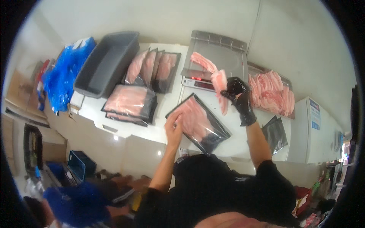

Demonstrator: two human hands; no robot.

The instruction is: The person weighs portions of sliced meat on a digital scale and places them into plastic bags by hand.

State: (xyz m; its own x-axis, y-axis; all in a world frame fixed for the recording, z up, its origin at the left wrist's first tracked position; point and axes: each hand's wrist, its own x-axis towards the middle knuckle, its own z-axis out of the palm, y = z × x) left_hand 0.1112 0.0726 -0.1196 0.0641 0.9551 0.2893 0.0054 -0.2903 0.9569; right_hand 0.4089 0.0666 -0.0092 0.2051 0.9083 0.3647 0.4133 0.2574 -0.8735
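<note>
My bare left hand (173, 130) grips the left edge of a clear-fronted, black-backed plastic bag (216, 138) that lies slanted on the white worktop. Pink pork belly slices (194, 121) are spread inside it. My right hand (240, 98), in a black glove, is closed on a pork belly strip (219, 83) that hangs down between the scale and the bag. Another strip (202, 60) reaches up from it over the plate of the grey digital scale (224, 49), whose red display is lit. Whether the two pieces are joined I cannot tell.
Right of the scale, a tray (291, 114) holds piled pork belly strips, with black flat bags (274, 135) nearer me. Filled bags (129, 100) lie left, others (165, 68) behind. A grey tub (106, 60) and blue plastic (68, 76) stand farther left. Another person (78, 205) is at lower left.
</note>
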